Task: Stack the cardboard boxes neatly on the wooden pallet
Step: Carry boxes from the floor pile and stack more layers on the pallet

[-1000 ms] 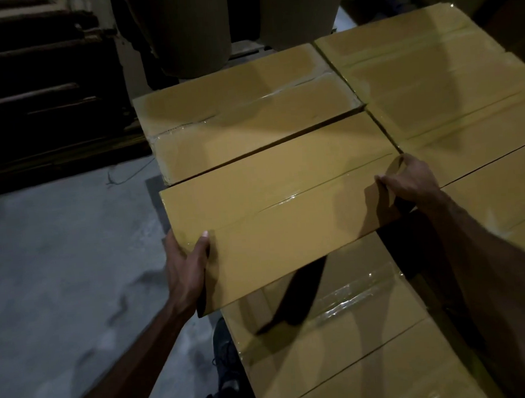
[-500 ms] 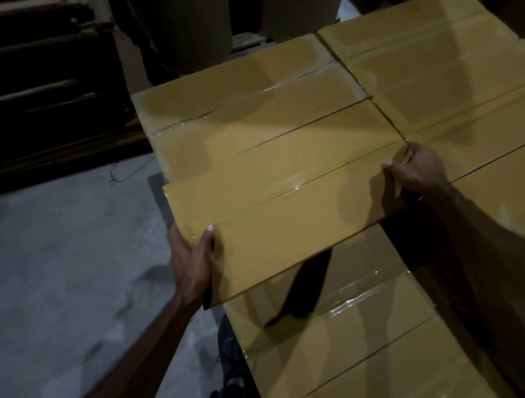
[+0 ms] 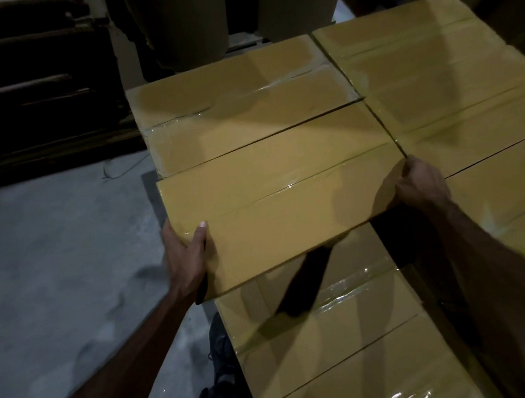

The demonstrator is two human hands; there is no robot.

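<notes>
The flat tan cardboard box with a clear-taped centre seam (image 3: pixel 274 210) is the one we have in hand. It lies at the level of the top layer of the stack, its far long edge close along the tan taped box at the far left of the layer (image 3: pixel 244 108), with only a thin dark line between them. Its right end meets the row of tan boxes on the right (image 3: pixel 431 77), and its near edge overhangs the lower tan box with shiny tape (image 3: pixel 337 322).

Our left hand (image 3: pixel 186 257) grips the near left corner, thumb lying on the top face and fingers curled under, out of sight. Our right hand (image 3: pixel 421 184) holds the right end, fingers curled over its top edge in the narrow gap beside the neighbouring row. The wooden pallet itself is hidden beneath the boxes; grey concrete floor (image 3: pixel 60 255) shows to the left.

We judge this to be the seating step: the box looks almost in its slot but not yet released. Next, we expect, it must be pushed flush against both neighbours and squared at its left end. The right fingers will need to slip out of the gap first, or they could get pinched.
</notes>
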